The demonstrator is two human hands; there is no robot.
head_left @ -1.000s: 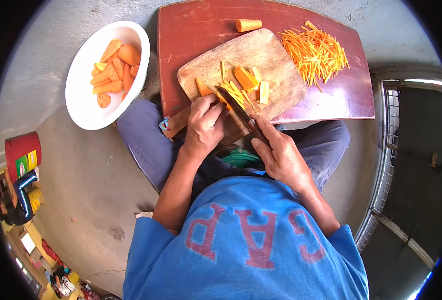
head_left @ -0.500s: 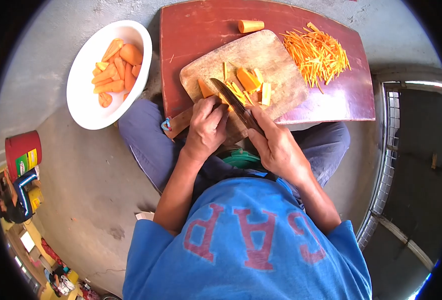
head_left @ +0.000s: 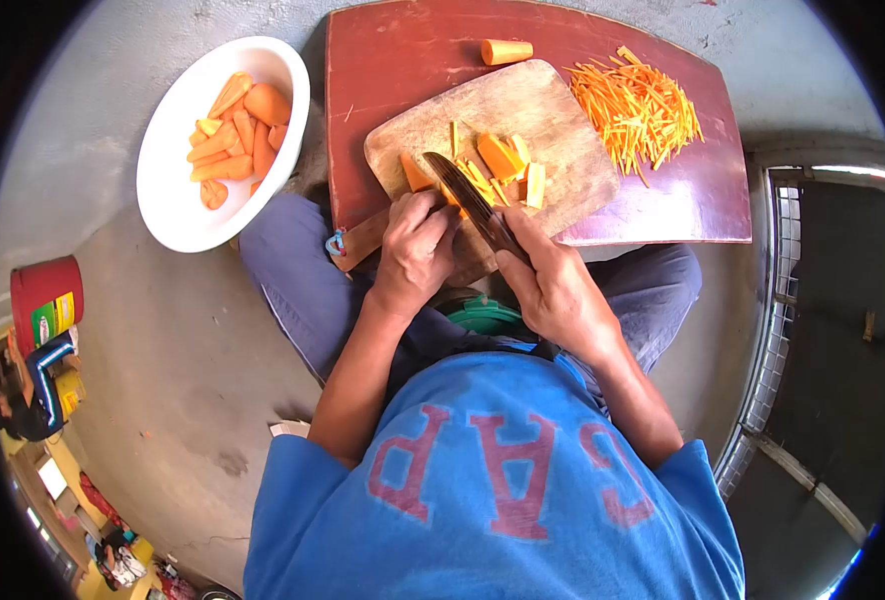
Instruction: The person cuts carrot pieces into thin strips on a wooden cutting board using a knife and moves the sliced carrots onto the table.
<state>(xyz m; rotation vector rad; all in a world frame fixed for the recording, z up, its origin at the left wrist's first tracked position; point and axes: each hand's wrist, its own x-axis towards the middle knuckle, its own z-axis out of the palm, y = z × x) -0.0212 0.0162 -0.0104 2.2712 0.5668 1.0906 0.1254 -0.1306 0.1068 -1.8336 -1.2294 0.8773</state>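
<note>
My right hand [head_left: 555, 285] is closed round the handle of a knife [head_left: 468, 195], whose dark blade slants up and left over the wooden cutting board [head_left: 573, 170]. Close to the blade's left side, the curled fingers of my left hand [head_left: 415, 250] press a piece of carrot [head_left: 450, 194] to the board; most of that piece is hidden by the fingers. Further left lies a pointed carrot chunk [head_left: 416, 172]. Right of the blade are thin cut strips [head_left: 478, 178], a thick carrot block [head_left: 500, 157] and a small slab [head_left: 536, 186].
On the red table [head_left: 363, 80], a heap of carrot strips [head_left: 643, 110] sits right of the board and a carrot section [head_left: 507, 51] behind it. A white basin [head_left: 168, 200] of peeled carrots [head_left: 253, 140] stands left. A person [head_left: 38, 390] is at far left.
Both hands and the knife stay in nearly the same place over the board. The whole view has shifted slightly; nothing has been let go.
</note>
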